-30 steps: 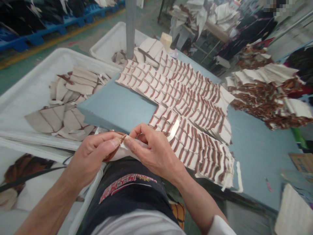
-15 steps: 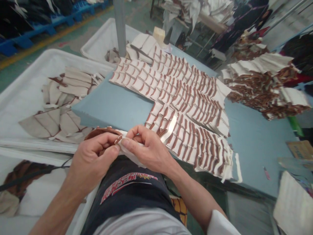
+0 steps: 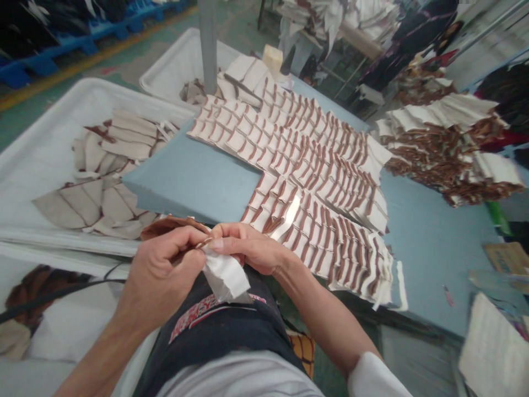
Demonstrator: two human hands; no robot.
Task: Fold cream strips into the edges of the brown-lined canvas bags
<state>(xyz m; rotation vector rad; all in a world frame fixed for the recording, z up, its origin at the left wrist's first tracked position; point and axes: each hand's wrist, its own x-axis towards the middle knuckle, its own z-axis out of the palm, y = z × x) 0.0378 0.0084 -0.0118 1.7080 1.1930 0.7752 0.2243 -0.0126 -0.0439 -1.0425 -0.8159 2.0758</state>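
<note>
My left hand [image 3: 171, 264] pinches the edge of a brown-and-white leather piece [image 3: 176, 221] in front of my apron. Close beside it, my right hand [image 3: 248, 245] is closed on the same edge, its thumb pressed against the seam. A white flap [image 3: 227, 275] hangs below the fingers over the apron. Beyond my hands, overlapping rows of white pieces with brown edges [image 3: 306, 160] lie on the blue table. A pale strip [image 3: 287, 218] rests across the nearest row. The exact spot between my fingertips is partly hidden.
Left of the table [image 3: 198, 176] stands a white bin [image 3: 37, 135] holding grey pieces [image 3: 119, 193]; another white bin [image 3: 169, 63] sits behind it. A grey post [image 3: 209, 49] rises at the table's far-left corner. Stacked brown-and-white pieces [image 3: 446, 143] fill the right back.
My right hand has turned, its fingers now lying flatter across the edge. The white flap has swung out and hangs more visibly below. My left hand stays nearly in place.
</note>
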